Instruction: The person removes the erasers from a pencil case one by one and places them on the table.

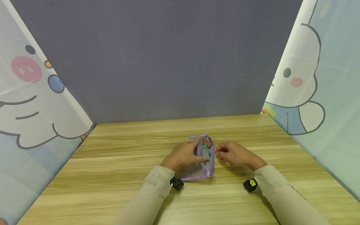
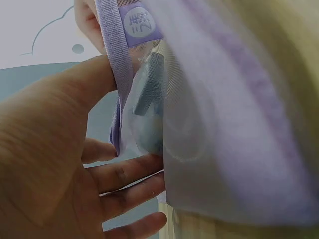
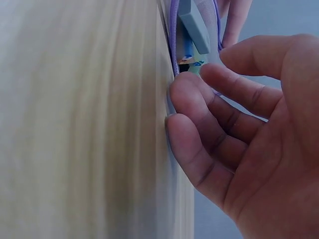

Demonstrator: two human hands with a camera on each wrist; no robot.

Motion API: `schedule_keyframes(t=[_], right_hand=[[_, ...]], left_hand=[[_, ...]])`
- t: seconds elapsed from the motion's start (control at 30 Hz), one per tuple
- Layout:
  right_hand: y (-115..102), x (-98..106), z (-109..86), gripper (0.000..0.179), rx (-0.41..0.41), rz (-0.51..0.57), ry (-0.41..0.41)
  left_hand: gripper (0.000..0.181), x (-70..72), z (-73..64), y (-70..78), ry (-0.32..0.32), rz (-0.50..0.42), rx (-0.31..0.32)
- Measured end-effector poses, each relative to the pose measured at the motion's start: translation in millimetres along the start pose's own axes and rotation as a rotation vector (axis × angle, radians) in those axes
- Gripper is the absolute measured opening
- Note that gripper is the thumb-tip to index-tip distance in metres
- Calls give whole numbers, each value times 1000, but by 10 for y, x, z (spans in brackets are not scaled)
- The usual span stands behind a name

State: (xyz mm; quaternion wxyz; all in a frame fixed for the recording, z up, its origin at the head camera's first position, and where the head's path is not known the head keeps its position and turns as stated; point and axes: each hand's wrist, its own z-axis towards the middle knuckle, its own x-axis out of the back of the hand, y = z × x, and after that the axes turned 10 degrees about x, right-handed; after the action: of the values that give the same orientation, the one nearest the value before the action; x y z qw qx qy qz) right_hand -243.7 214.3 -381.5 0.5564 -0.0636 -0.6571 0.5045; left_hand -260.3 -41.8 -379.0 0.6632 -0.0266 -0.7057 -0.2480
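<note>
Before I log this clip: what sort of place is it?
Probably an indoor tabletop booth set up for recording: a wood-grain table, a plain grey panel behind it, and cartoon-print sheets on both sides.

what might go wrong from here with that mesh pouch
The mesh pouch is open, so the small gray block inside might slide out onto the wood-grain table. If the right hand nudges the purple trim close by, the opening may fold shut.
</note>
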Motion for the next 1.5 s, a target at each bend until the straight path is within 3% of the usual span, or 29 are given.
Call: schedule_keyframes(t=[0.63,1.33,1.5], right_hand=[[-108,-62,63,21,49,58,21],[-139,-139,83,21,45,12,32],[-150,-173,95,22,55,-6,41]], left_hand=[[81,3,-25,71,47,82,-35],[69,3,-50,50,70,-3,-54],[69,-3,-43,24,81,-10,-90]])
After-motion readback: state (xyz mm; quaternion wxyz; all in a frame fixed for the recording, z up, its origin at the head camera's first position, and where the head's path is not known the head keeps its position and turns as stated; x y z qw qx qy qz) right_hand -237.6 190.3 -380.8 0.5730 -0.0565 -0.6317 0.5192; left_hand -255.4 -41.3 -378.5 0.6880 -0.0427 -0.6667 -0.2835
